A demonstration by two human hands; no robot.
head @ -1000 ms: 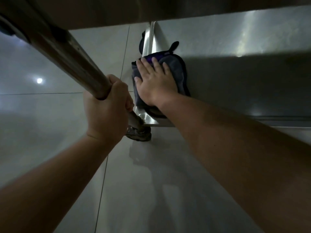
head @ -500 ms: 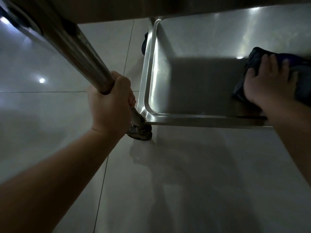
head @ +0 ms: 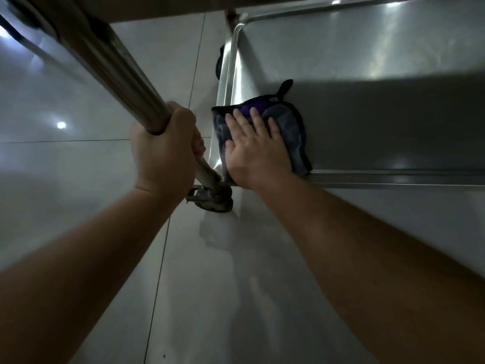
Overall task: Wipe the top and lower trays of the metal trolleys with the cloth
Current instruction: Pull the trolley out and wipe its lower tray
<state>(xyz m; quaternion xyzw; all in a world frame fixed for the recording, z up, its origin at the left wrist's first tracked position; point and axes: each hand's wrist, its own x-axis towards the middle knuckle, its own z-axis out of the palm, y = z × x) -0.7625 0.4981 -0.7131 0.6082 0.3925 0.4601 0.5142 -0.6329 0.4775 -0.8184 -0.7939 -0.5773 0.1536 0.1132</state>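
Bare forearms, left hand (head: 164,151), right hand (head: 256,152) (no sleeves, gloves, jewellery visible).

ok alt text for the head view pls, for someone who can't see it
Seen from above, a right hand presses a dark cloth flat into the near left corner of a metal trolley's lower tray. The left hand grips the trolley's upright post above a caster on a pale tiled floor.
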